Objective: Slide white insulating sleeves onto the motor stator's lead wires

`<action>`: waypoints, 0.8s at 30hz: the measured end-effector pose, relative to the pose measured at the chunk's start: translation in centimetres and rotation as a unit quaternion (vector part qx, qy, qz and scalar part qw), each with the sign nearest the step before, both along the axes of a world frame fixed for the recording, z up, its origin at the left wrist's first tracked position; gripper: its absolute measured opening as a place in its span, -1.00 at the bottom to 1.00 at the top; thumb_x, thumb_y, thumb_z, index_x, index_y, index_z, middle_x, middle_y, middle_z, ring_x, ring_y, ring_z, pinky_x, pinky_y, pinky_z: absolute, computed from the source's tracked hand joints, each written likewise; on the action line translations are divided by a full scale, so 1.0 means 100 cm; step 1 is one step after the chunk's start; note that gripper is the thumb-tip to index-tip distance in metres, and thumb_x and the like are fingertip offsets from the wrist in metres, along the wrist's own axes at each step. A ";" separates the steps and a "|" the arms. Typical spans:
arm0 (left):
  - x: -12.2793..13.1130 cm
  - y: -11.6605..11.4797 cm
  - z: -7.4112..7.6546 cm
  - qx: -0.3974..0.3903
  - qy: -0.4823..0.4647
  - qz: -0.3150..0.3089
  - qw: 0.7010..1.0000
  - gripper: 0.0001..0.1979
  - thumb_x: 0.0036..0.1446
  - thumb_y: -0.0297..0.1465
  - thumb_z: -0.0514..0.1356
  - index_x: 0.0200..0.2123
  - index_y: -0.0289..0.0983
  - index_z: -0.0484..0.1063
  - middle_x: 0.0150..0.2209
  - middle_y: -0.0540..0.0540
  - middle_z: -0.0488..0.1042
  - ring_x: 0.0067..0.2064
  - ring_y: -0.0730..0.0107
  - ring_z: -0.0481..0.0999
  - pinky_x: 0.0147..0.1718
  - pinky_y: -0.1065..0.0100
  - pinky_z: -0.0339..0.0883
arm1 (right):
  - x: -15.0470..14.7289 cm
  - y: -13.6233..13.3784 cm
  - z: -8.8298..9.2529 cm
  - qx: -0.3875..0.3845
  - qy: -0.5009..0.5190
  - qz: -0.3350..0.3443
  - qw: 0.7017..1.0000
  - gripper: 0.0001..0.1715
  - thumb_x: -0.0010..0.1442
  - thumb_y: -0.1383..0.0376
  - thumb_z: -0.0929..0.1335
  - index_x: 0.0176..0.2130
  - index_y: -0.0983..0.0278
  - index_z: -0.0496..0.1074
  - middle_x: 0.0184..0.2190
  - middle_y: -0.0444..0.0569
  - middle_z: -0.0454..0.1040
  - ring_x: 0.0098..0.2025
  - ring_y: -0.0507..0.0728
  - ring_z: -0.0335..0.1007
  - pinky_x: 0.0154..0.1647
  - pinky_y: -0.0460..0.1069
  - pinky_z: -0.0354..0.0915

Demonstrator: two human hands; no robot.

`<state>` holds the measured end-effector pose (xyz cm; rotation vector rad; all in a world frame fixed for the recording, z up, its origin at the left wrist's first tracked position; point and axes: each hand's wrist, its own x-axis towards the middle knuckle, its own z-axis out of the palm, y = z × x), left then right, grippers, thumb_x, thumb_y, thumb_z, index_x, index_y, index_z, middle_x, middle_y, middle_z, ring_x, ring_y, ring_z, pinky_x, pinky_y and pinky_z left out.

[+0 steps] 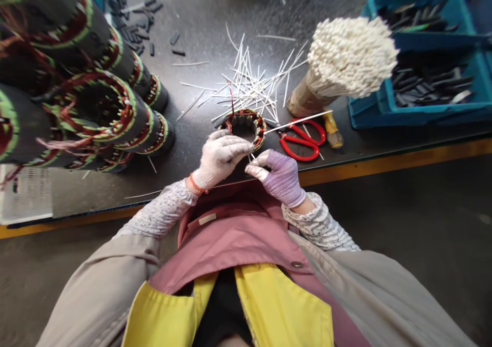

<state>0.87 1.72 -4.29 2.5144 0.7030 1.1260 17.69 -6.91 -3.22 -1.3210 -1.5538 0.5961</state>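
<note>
A small wound stator ring (246, 125) with red and green windings lies on the dark table near its front edge. My left hand (220, 156), in a white glove, is curled against the ring's near side. My right hand (277, 175), in a purple glove, is pinched next to it. A thin white tube (251, 157) shows between the fingertips of both hands. Another long white tube (298, 121) lies across the ring's right edge.
Stacked wound stators (96, 106) fill the left. Loose white tubes (253, 83) are scattered behind the ring. Red scissors (303, 139) and a bound bundle of white tubes (346, 60) lie at right. Blue bins (423, 60) hold dark strips. A yellow strip edges the table (384, 165).
</note>
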 end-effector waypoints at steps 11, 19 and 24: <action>-0.002 0.005 0.003 0.030 0.036 -0.029 0.998 -0.74 0.37 -0.28 0.09 -0.19 -0.13 0.60 -0.17 -0.02 0.65 -0.12 0.38 0.63 0.03 0.22 0.31 | 0.004 0.020 -0.007 -0.032 -0.273 -0.044 0.960 -0.59 0.24 0.01 0.40 -0.33 0.32 0.57 -0.41 0.06 0.55 -0.39 0.13 0.41 -0.41 -0.01 0.15; 0.001 0.006 -0.001 0.087 -0.009 -0.006 0.996 -0.81 0.34 -0.37 0.16 -0.25 -0.20 0.58 -0.28 0.01 0.66 -0.25 0.43 0.64 -0.12 0.30 0.39 | 0.007 0.012 0.019 0.319 -0.428 0.029 0.845 -0.57 0.36 0.33 0.23 -0.53 0.29 0.36 -0.61 -0.05 0.33 -0.57 0.05 0.13 -0.50 0.01 -0.11; -0.003 0.006 0.001 0.073 0.020 -0.009 0.997 -0.76 0.33 -0.26 0.18 -0.06 -0.21 0.56 -0.03 -0.14 0.60 -0.01 0.34 0.60 -0.01 0.27 0.39 | 0.019 -0.019 0.038 0.209 -0.205 0.100 0.951 -0.66 0.24 0.28 0.30 -0.56 0.25 0.35 -0.62 -0.12 0.36 -0.56 0.02 0.19 -0.56 -0.07 0.02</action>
